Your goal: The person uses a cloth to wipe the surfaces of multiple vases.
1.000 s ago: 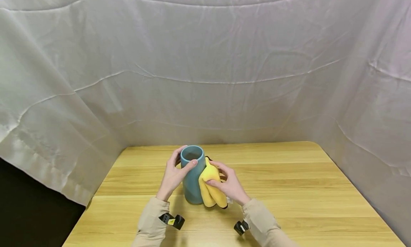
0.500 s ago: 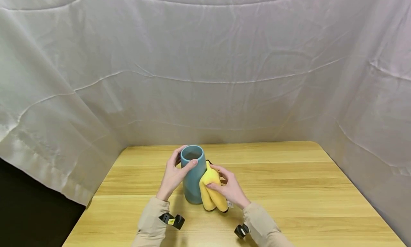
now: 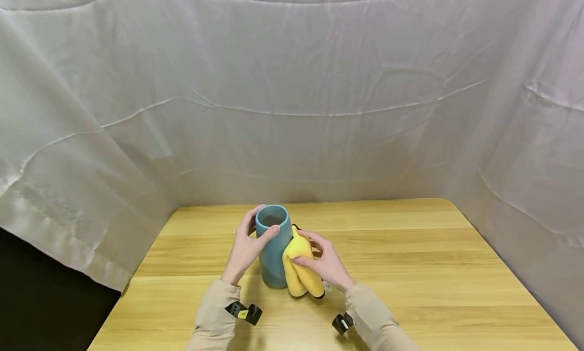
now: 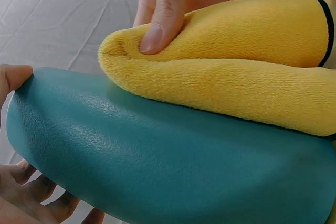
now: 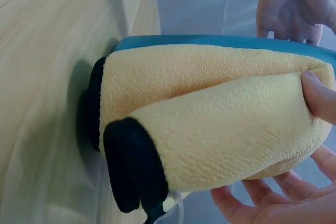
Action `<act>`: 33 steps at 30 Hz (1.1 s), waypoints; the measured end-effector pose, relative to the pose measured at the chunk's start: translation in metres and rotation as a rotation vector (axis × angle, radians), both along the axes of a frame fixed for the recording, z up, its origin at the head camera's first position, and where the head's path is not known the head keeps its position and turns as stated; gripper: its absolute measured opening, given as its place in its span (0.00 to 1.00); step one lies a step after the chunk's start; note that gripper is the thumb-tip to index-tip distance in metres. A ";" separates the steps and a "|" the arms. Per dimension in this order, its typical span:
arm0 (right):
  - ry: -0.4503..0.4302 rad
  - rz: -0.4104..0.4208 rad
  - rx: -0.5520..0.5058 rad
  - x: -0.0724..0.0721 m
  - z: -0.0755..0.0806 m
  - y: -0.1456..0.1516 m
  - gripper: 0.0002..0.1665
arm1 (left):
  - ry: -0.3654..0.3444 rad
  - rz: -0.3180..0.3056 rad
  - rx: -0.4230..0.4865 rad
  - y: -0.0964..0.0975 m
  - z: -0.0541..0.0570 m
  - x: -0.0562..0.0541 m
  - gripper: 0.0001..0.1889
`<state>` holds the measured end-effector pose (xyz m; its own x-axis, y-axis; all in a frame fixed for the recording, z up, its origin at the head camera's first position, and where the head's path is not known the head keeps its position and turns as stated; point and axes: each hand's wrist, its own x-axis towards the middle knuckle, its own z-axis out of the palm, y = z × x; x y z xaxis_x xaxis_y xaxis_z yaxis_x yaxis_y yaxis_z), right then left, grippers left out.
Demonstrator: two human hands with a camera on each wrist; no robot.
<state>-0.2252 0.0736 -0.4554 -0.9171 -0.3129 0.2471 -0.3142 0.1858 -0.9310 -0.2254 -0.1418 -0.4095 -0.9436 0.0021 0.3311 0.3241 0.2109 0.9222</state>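
Note:
A tall blue-green vase (image 3: 274, 262) stands upright on the wooden table, its round mouth facing up. Around its upper part my left hand (image 3: 246, 247) grips it, thumb near the rim and the other fingers behind. In my right hand (image 3: 329, 262) is a folded yellow cleaning cloth (image 3: 298, 270) with black edging, pinched between thumb and fingers. The cloth lies against the right side of the vase. In the left wrist view the cloth (image 4: 226, 87) runs along the vase wall (image 4: 173, 161). The right wrist view shows its black-edged lower end (image 5: 134, 161) close to the table.
The wooden table (image 3: 410, 270) extends to both sides and behind the vase. Grey fabric (image 3: 319, 87) hangs around its back and sides. A black camera (image 3: 246, 313) is strapped to the left wrist, another camera (image 3: 342, 323) to the right.
My right hand has slid the cloth slightly down the side of the vase, then back up. My left hand and the vase stay in place.

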 end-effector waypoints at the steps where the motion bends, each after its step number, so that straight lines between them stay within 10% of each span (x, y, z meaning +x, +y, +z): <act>1: 0.002 -0.002 0.000 0.000 0.001 0.000 0.37 | -0.003 0.001 0.001 0.000 0.000 0.000 0.32; 33: 0.096 0.013 -0.060 -0.001 0.020 -0.003 0.36 | -0.013 0.001 0.016 0.000 0.001 0.000 0.31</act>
